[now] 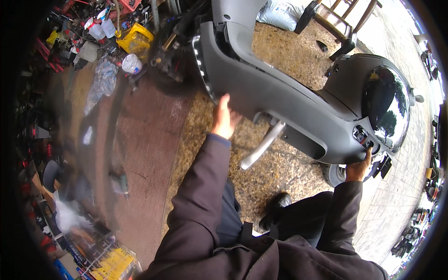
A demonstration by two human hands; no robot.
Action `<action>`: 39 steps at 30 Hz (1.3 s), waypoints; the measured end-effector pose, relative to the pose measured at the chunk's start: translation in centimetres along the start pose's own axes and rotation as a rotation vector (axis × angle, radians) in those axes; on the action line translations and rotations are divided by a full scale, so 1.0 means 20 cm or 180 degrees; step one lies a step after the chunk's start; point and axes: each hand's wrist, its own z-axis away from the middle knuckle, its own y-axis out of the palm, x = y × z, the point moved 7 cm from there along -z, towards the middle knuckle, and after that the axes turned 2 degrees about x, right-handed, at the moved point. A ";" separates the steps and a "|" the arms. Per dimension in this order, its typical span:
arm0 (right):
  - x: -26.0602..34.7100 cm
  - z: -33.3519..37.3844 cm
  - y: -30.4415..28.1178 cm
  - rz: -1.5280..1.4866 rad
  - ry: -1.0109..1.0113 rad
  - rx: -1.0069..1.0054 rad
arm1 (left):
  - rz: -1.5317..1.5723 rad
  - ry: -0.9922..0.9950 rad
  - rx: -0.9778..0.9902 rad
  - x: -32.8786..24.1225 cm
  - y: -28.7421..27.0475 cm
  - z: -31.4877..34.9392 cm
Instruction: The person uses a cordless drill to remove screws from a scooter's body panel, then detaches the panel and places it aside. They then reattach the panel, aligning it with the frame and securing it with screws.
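A long grey scooter body panel (280, 100) stretches across the upper middle, running from a dark wheel (172, 60) on the left to a glossy black rounded section (387, 98) on the right. At its left lower edge, my left hand (225, 120) grips the panel, thumb up along the outside and fingers partly hidden under the edge. My right hand (358, 168) holds the right lower end, one finger up beside a round opening (369, 144). A silver metal lever (263, 145) sticks out below the panel, between my hands.
Tools, bottles and a yellow plastic container (135, 38) crowd the upper left. A reddish-brown mat (144, 154) covers the left floor. A wooden chair (333, 25) and a pale bag (280, 15) stand beyond the scooter. A yellow box (114, 266) lies lower left.
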 end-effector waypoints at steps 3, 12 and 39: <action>-0.12 0.00 -0.04 -0.0093 -0.0079 0.0091 | -0.0208 0.0028 -0.0123 0.00 -0.02 -0.06; -0.18 0.00 -0.12 -0.0304 -0.0131 -0.0020 | -0.0239 0.0010 -0.0421 0.08 0.01 0.03; -0.17 -0.18 -0.28 -0.0092 -0.0625 -0.0686 | -0.0653 -0.0133 -0.0207 0.18 0.07 -0.02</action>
